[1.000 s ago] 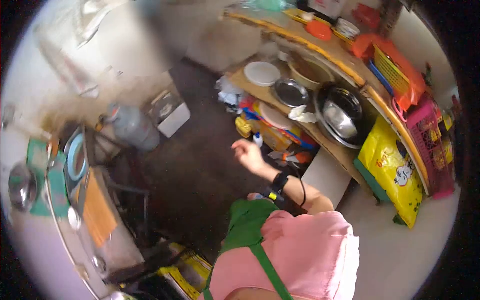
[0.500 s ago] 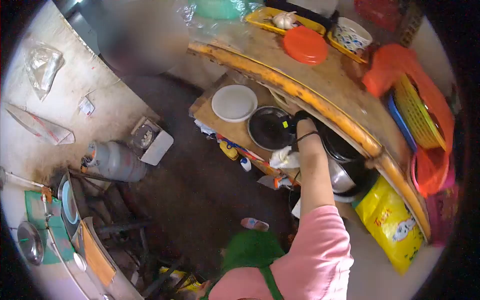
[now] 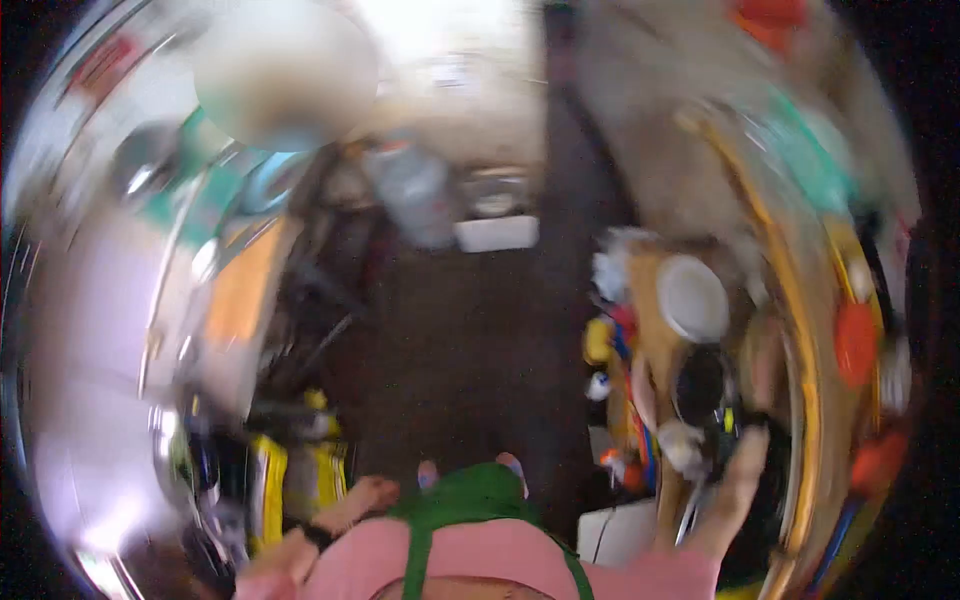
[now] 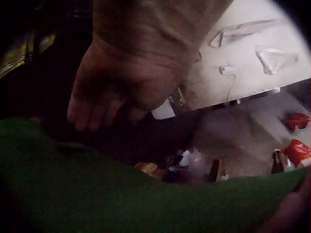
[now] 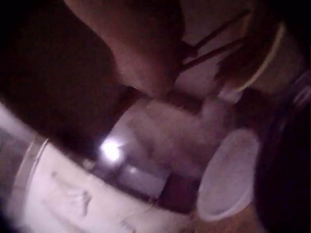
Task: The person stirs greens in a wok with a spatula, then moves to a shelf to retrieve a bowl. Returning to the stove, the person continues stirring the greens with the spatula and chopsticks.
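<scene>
In the right wrist view my right hand [image 5: 146, 58] holds a pair of dark chopsticks [image 5: 218, 54], which stick out from its fingers toward a pale-rimmed basin [image 5: 267, 63]. A white round plate [image 5: 228, 177] lies below the hand. The head view is blurred; there my right hand [image 3: 768, 365] reaches in over the lower shelf, beside a dark round pan [image 3: 703, 385] and the white plate [image 3: 692, 297]. My left hand [image 4: 121, 82] hangs with loose fingers in front of the green apron [image 4: 97, 179], holding nothing.
A wooden-edged upper shelf [image 3: 790, 330] runs above the right arm. Across the floor [image 3: 460, 340] stand a grey gas cylinder [image 3: 412, 190] and a white box [image 3: 497, 234]. A counter with an orange board [image 3: 240, 290] is on the left.
The head view has swung left, bringing the left hand into sight. The right arm first reached from over the floor into the shelf, and stays there now.
</scene>
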{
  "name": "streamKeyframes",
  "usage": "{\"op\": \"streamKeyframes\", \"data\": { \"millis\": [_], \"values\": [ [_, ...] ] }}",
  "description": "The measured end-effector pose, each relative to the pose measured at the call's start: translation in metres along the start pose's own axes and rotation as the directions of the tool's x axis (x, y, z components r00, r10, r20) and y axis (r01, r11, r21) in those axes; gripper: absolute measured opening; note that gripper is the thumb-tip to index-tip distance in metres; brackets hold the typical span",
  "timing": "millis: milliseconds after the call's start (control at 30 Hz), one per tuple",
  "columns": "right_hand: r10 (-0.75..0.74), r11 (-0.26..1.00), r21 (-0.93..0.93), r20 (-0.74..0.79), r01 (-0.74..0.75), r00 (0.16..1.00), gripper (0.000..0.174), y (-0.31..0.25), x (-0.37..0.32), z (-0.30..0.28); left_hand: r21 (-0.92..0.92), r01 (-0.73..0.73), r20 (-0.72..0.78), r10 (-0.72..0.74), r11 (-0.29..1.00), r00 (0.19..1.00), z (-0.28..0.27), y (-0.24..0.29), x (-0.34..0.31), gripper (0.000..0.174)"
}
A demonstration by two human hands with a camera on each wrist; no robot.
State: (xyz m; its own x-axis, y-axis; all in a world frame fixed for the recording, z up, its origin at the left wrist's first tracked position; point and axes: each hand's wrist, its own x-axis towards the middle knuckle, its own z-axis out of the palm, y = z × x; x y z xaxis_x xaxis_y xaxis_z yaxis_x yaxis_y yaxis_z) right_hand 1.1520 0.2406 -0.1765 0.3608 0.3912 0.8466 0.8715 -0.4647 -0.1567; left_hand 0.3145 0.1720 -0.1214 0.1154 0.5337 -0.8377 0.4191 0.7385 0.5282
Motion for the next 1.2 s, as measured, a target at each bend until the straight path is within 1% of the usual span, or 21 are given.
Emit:
{"op": "streamKeyframes", "data": {
  "millis": [33, 67, 100, 167, 233, 300, 333, 400, 467, 600, 700, 733, 800, 833, 867, 933, 1033, 1100, 1133, 1167, 1200],
  "values": [
    [-0.081, 0.996, 0.065, 0.343, 0.062, 0.936, 0.03, -0.081, 0.077, -0.063, 0.055, -0.045, -0.042, 0.047, 0.997, 0.998, 0.011, 0.019, -0.007, 0.03],
    [0.173, 0.982, -0.088, 0.77, -0.166, 0.614, 0.021, -0.17, 0.125, -0.103, 0.037, -0.064, -0.035, 0.065, 0.997, 0.997, 0.02, 0.042, -0.018, 0.032],
    [-0.218, 0.975, 0.138, 0.493, 0.172, 0.842, 0.013, -0.228, 0.129, -0.125, 0.113, -0.136, -0.053, 0.142, 0.984, 0.988, 0.026, 0.066, -0.027, 0.032],
    [-0.489, 0.738, 0.616, 0.209, 0.274, 0.847, 0.003, -0.35, 0.137, -0.168, 0.115, -0.247, -0.051, 0.254, 0.962, 0.966, 0.031, 0.083, -0.021, 0.031],
    [-0.369, 0.616, 0.719, 0.624, -0.321, 0.688, 0.006, -0.431, 0.095, -0.202, -0.005, -0.355, -0.084, 0.354, 0.935, 0.932, 0.024, 0.088, -0.015, 0.032],
    [-0.506, 0.079, 0.511, 0.76, -0.856, 0.407, 0.009, -0.499, 0.039, -0.216, -0.078, -0.424, -0.165, 0.408, 0.902, 0.898, 0.012, 0.103, -0.033, 0.033],
    [-0.637, 0.04, 0.421, 0.71, -0.906, 0.301, 0.008, -0.524, 0.006, -0.217, -0.217, -0.502, -0.2, 0.466, 0.837, 0.862, 0.003, 0.105, -0.044, 0.035],
    [-0.805, 0.236, 0.337, 0.593, -0.911, 0.011, 0.008, -0.563, -0.057, -0.228, -0.368, -0.574, -0.288, 0.497, 0.732, 0.819, -0.022, 0.1, -0.067, 0.037],
    [-0.93, 0.278, 0.413, 0.341, -0.868, -0.135, 0.011, -0.594, -0.108, -0.247, -0.502, -0.538, -0.312, 0.439, 0.677, 0.843, -0.048, 0.084, -0.084, 0.042],
    [-0.958, 0.284, 0.34, 0.131, -0.897, -0.253, 0.013, -0.692, -0.109, -0.306, -0.598, -0.646, -0.399, 0.523, 0.475, 0.753, -0.105, 0.058, -0.102, 0.041],
    [-0.868, 0.354, 0.432, -0.179, -0.829, -0.464, 0.015, -0.765, -0.094, -0.345, -0.632, -0.715, -0.53, 0.507, 0.298, 0.68, -0.159, 0.049, -0.124, 0.031],
    [-0.853, 0.365, 0.44, -0.194, -0.82, -0.484, 0.015, -0.784, -0.094, -0.357, -0.668, -0.715, -0.567, 0.483, 0.205, 0.668, -0.176, 0.041, -0.132, 0.027],
    [-0.936, 0.247, 0.317, -0.168, -0.916, -0.311, 0.019, -0.817, -0.099, -0.377, -0.693, -0.7, -0.639, 0.302, 0.175, 0.708, -0.208, 0.032, -0.165, 0.025],
    [-0.992, -0.018, 0.514, -0.113, -0.858, -0.047, 0.026, -0.835, -0.106, -0.387, -0.685, -0.723, -0.679, 0.285, 0.085, 0.677, -0.225, 0.021, -0.17, 0.025],
    [-0.946, -0.32, 0.721, -0.28, -0.615, 0.163, 0.037, -0.854, -0.11, -0.397, -0.672, -0.741, -0.713, 0.267, 0.001, 0.648, -0.239, 0.009, -0.174, 0.024],
    [-0.711, -0.703, 0.673, -0.674, -0.229, 0.2, 0.039, -0.893, -0.097, -0.425, -0.604, -0.794, -0.794, 0.136, -0.063, 0.593, -0.259, -0.002, -0.177, 0.023],
    [-0.569, -0.817, 0.572, -0.783, -0.067, 0.252, 0.031, -0.946, -0.119, -0.441, -0.606, -0.794, -0.787, 0.102, 0.056, 0.608, -0.281, -0.019, -0.201, 0.038],
    [-0.579, -0.814, 0.56, -0.77, -0.152, 0.267, 0.027, -0.985, -0.121, -0.454, -0.63, -0.757, -0.74, 0.164, 0.171, 0.652, -0.297, -0.049, -0.225, 0.056],
    [-0.593, -0.805, 0.55, -0.751, -0.221, 0.29, 0.022, -1.008, -0.123, -0.46, -0.53, -0.729, -0.824, -0.062, 0.433, 0.563, -0.299, -0.053, -0.242, 0.052],
    [-0.638, -0.763, 0.561, -0.733, -0.322, 0.235, 0.017, -1.032, -0.127, -0.461, -0.242, -0.501, -0.954, -0.108, 0.831, 0.281, -0.301, -0.069, -0.244, 0.048],
    [-0.678, -0.708, 0.57, -0.714, -0.418, 0.175, 0.011, -1.056, -0.131, -0.462, 0.008, -0.043, -1.0, 0.008, 0.999, 0.007, -0.3, -0.085, -0.245, 0.047]
  ]
}}
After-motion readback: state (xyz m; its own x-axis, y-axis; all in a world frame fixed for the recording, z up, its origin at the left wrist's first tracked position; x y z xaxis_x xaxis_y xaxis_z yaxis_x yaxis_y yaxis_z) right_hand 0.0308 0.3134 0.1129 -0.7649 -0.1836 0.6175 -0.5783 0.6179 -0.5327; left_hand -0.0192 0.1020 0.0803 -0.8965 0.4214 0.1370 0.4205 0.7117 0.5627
